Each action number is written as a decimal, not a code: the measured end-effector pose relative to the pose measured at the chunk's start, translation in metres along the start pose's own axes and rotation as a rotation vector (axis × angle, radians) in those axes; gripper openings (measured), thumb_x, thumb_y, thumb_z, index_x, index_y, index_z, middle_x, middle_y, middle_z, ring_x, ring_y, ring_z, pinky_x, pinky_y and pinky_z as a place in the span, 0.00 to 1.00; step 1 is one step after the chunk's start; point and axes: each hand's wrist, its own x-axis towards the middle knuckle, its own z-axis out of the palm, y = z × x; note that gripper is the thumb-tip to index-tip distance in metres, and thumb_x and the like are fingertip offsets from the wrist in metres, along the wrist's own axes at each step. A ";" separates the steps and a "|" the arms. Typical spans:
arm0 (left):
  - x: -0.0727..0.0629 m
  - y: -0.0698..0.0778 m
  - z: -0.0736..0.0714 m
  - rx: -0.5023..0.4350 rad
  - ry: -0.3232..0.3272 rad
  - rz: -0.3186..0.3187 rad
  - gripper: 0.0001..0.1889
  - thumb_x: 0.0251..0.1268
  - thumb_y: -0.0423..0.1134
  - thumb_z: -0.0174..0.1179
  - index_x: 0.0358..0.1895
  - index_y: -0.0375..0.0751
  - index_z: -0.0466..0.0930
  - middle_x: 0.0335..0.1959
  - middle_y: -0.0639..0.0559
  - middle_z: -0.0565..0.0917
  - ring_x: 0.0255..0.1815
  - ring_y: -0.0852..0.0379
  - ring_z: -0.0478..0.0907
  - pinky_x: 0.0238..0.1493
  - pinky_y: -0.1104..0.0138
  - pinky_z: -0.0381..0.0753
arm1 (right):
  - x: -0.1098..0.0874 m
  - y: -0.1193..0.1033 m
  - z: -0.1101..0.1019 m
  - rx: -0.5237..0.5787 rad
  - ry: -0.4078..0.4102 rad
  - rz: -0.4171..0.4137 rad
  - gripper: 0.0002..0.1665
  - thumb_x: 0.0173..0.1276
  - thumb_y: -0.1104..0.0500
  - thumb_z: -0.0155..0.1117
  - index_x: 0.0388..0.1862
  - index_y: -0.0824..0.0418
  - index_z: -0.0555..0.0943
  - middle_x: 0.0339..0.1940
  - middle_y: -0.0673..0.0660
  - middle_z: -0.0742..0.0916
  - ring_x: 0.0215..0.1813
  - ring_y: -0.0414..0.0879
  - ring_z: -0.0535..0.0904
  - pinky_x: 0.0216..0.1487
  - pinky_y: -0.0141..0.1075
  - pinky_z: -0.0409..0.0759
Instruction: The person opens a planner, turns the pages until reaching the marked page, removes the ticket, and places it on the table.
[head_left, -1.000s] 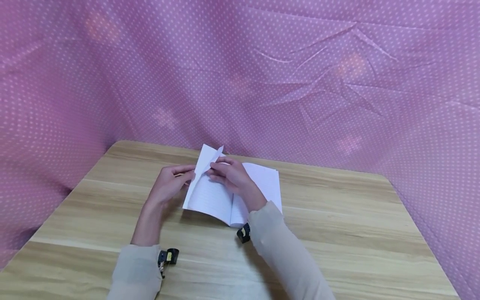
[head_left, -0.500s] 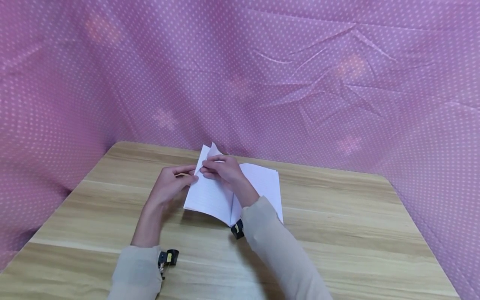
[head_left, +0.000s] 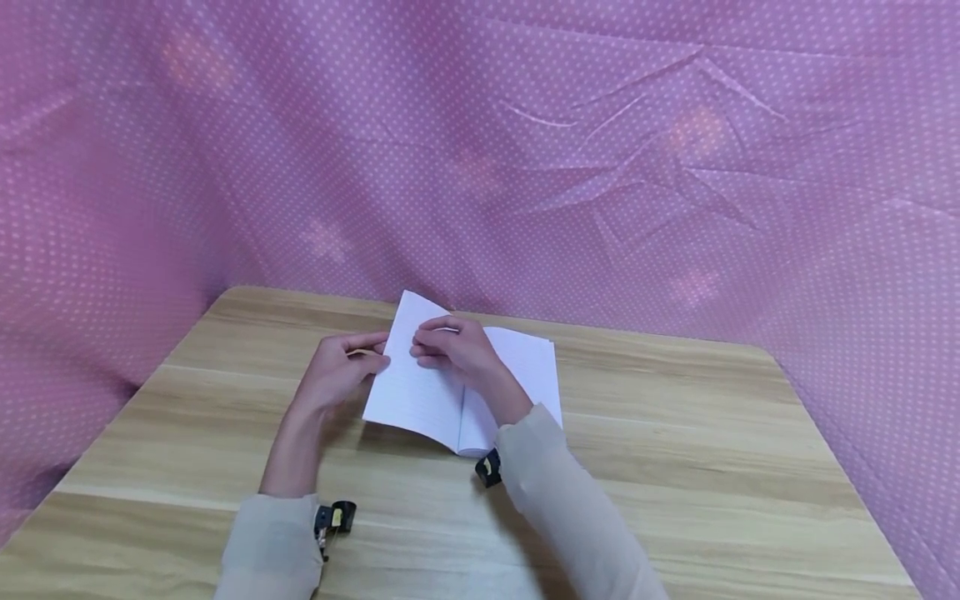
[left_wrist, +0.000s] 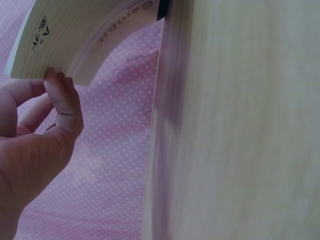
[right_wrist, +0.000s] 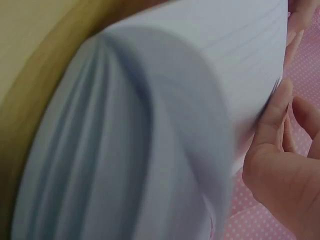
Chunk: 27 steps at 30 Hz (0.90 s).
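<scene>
1. Curtain (head_left: 480, 183): pink-purple cloth with white dots, creased, hanging behind the table and down both sides.
2. Table (head_left: 720, 467): wood-grained, pale, rounded at its far corners.
3. Sleeves (head_left: 581, 508): beige, one on each of my forearms, both reaching in from the near edge.
4. Notebook (head_left: 412, 396): spread at a middle leaf, white lined pages, near the far edge of the table and between my hands. Its left half is raised and bowed, with shadow beneath; its right half lies lower. Seen from the left wrist, the cover (left_wrist: 90, 42) carries ruled lines and the print "Gambit" and "A5". From the right wrist, a fan of pages (right_wrist: 75, 150) bulges, blurred.
5. Left hand (head_left: 337, 367): mine, pinching the notebook's left edge, thumb on the page side, fingers behind.
6. Right hand (head_left: 465, 350): mine, over the left page, fingers bent and tips bunched; whether a leaf is caught between them I cannot tell.
7. Black devices (head_left: 342, 517): two, small, one at each cuff.
</scene>
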 end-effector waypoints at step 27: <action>-0.004 -0.002 0.005 0.013 0.007 0.024 0.23 0.69 0.28 0.61 0.66 0.28 0.75 0.54 0.35 0.78 0.46 0.52 0.77 0.45 0.72 0.83 | -0.021 -0.014 -0.068 -0.132 0.085 -0.069 0.23 0.71 0.67 0.66 0.63 0.72 0.76 0.48 0.62 0.87 0.42 0.47 0.85 0.46 0.36 0.85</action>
